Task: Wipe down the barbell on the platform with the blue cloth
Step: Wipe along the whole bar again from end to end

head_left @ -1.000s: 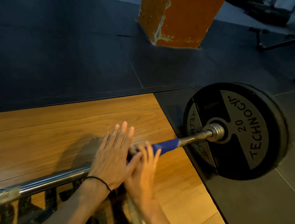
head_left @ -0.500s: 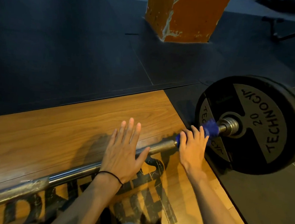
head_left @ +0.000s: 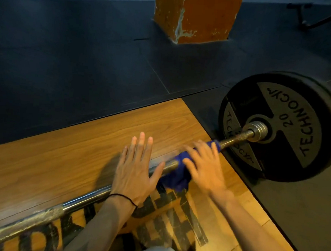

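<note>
Your right hand (head_left: 205, 168) has drawn the blue cloth (head_left: 176, 173) back from the collar end toward your left hand (head_left: 135, 170); half a second ago it sat close to the weight plate (head_left: 291, 127). The cloth drapes over the barbell shaft (head_left: 87, 196), pressed under your flat, spread right fingers (head_left: 198, 149) and not gripped. Your left fingers (head_left: 140, 143) lie wide over the bar, thumb just beside the cloth. With only palm pressure, the cloth could slip off onto the wooden platform (head_left: 59, 156), or the bar could roll.
</note>
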